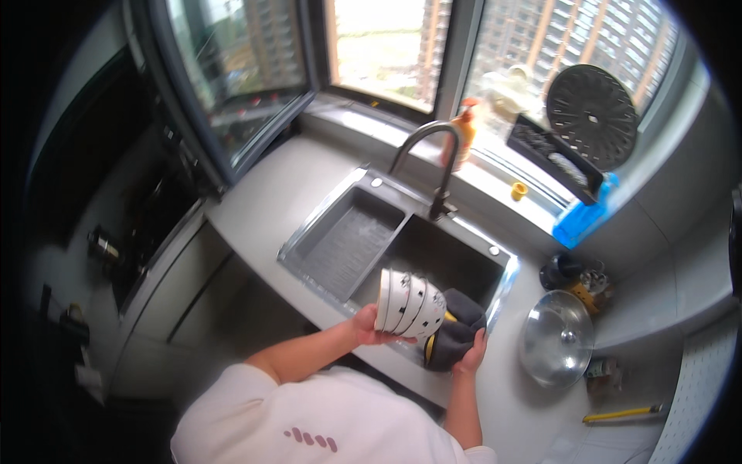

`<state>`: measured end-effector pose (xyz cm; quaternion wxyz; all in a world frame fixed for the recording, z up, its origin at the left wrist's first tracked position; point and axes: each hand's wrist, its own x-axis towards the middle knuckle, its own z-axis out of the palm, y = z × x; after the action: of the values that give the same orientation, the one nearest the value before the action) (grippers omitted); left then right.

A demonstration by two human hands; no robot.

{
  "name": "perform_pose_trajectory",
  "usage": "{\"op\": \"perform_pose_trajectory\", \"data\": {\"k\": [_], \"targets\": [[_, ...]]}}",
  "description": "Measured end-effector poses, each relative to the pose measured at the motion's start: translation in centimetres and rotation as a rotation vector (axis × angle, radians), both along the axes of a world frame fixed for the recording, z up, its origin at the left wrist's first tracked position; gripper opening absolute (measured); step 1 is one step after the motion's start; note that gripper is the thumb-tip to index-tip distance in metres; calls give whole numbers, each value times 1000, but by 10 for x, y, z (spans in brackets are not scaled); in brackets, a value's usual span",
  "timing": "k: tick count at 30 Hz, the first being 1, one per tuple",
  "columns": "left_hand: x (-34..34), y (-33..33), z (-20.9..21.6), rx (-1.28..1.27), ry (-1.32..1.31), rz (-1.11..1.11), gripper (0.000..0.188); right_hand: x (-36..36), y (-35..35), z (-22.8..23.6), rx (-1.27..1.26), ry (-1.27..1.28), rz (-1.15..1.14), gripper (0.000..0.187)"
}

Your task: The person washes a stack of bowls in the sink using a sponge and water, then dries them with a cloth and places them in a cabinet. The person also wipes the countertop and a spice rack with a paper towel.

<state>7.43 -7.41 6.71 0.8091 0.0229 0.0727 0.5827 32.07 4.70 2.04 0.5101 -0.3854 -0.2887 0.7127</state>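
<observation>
My left hand (368, 326) is closed on the rims of a nested stack of white bowls (411, 303) with small dark patterns. The stack lies tilted on its side, rims toward my left hand and bases toward the right. In my right hand (472, 356) is a thick dark grey cloth (450, 346) with yellow edging, its folds close against the bottom end of the stack; whether they touch I cannot tell. Both hands are over the front edge of a grey two-basin sink (348, 232). Folds of the cloth hide part of the right-hand fingers.
A curved dark faucet (444, 166) rises behind the sink. An orange pump bottle (463, 135), a yellow cap (519, 190) and a blue bottle (580, 222) stand along the sill. On the right counter (502, 402) rests a round glass lid (556, 340). An open window sash (239, 93) swings inward at left.
</observation>
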Motion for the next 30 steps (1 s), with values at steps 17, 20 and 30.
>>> {"op": "perform_pose_trajectory", "data": {"k": [17,20,30], "targets": [[-198,-31,35,-139,126,3,64,-207,-93,29,-243,169,289,45],[-236,-42,53,-138,176,-24,62,-256,-111,28,-290,86,316,52],[-326,-76,109,-99,158,82,59,-447,-144,70,-131,36,418,50]]}}
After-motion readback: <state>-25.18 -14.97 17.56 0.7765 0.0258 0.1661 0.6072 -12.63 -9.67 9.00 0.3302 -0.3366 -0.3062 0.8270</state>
